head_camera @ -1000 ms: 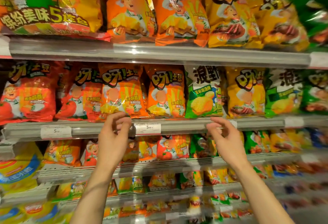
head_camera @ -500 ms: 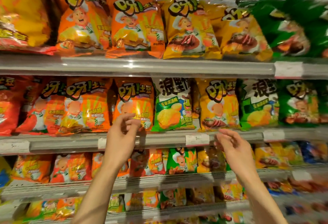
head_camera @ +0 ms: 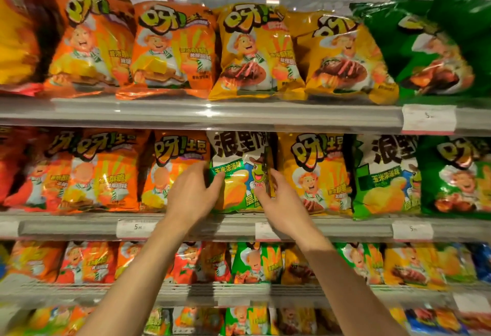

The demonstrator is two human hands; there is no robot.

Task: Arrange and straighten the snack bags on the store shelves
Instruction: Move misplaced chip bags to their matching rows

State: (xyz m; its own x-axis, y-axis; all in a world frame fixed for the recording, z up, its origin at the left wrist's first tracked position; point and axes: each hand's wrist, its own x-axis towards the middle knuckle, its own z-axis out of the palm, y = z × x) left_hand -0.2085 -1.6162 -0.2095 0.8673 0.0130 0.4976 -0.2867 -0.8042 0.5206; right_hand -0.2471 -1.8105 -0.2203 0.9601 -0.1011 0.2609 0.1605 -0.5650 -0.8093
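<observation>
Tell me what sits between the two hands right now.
The green-and-white bag on the middle shelf: in the head view the left hand holds its left edge and the right hand its right edge.

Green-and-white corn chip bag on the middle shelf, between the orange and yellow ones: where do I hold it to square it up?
Probably by its two side edges, from the front. The green-and-white bag stands upright, wedged between neighbours, so only front and edges are reachable. The left hand and right hand already flank it there.

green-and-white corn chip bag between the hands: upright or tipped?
Upright. The green-and-white bag stands on the middle shelf, print level, left hand and right hand gripping its sides.
</observation>
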